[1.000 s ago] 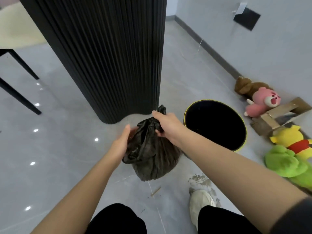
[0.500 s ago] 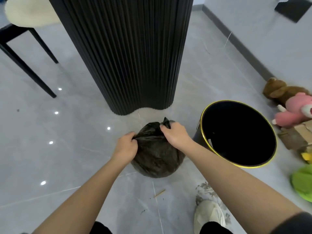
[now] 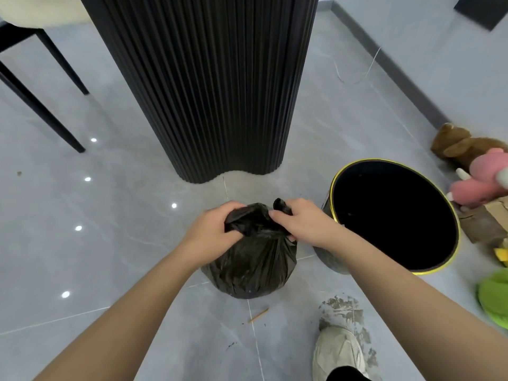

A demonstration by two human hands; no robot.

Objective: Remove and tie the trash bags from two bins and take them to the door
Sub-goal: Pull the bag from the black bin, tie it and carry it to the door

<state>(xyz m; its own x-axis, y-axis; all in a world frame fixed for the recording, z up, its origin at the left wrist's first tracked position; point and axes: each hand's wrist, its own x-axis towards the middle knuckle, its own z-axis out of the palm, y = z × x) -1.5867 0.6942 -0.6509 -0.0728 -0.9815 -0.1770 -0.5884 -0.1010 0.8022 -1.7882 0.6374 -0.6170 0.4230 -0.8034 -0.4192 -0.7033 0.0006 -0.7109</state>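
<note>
A full black trash bag (image 3: 253, 268) sits on the grey floor in front of me. My left hand (image 3: 211, 232) grips the gathered plastic at the bag's top left. My right hand (image 3: 299, 224) grips the other side of the bag's mouth, and a black flap sticks up behind its fingers. The two hands are close together over the bag's neck. To the right stands a black bin with a gold rim (image 3: 341, 177), and no bag shows inside it.
A black ribbed column (image 3: 203, 86) rises just behind the bag. Black chair legs (image 3: 41, 111) stand far left. Plush toys (image 3: 481, 171) and cardboard (image 3: 486, 221) lie along the right wall. My pale shoe (image 3: 338, 353) is at lower right, with a small stick (image 3: 258, 315) on the floor.
The bag has come down from being held up and now rests on the floor. Both hands have closed in on its mouth, and my view has tilted further down.
</note>
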